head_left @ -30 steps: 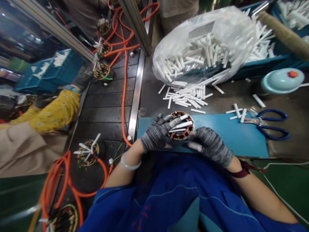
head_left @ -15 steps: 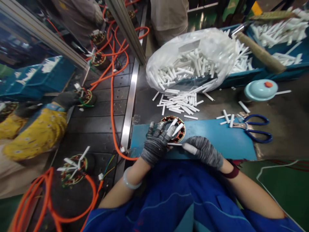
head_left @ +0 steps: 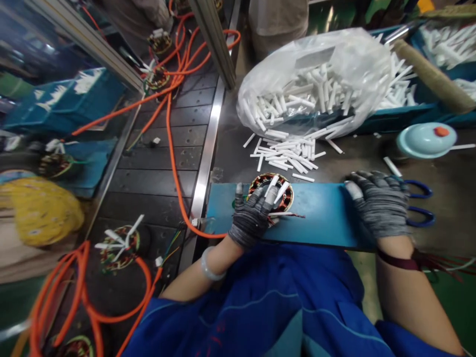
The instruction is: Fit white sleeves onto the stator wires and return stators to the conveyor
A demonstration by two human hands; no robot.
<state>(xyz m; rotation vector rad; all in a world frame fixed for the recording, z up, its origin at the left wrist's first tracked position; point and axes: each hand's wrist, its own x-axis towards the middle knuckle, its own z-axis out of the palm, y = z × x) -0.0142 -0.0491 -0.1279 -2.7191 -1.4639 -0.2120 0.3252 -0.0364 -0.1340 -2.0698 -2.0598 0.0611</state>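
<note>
A motor stator, a ring with copper windings, lies on the blue mat, with white sleeves standing up from it. My left hand, in a grey glove, grips its near left side, fingertips by the sleeves. A further white sleeve with dark red wire ends sticks out to the right below the ring. At the mat's right end, my gloved right hand is palm down over the scissors, fingers apart; only the blue handles show. The blades and the short sleeves there are hidden beneath it.
Loose white sleeves lie beyond the mat, before a plastic bag full of them. A light blue lidded container stands at right. On the left, a slatted conveyor carries stators and orange cable; a co-worker's yellow sleeve is beyond.
My right hand has left the sleeve at the stator and moved right, onto the scissors. My left hand stays at the stator. The co-worker's stator has moved from the conveyor to a far mat.
</note>
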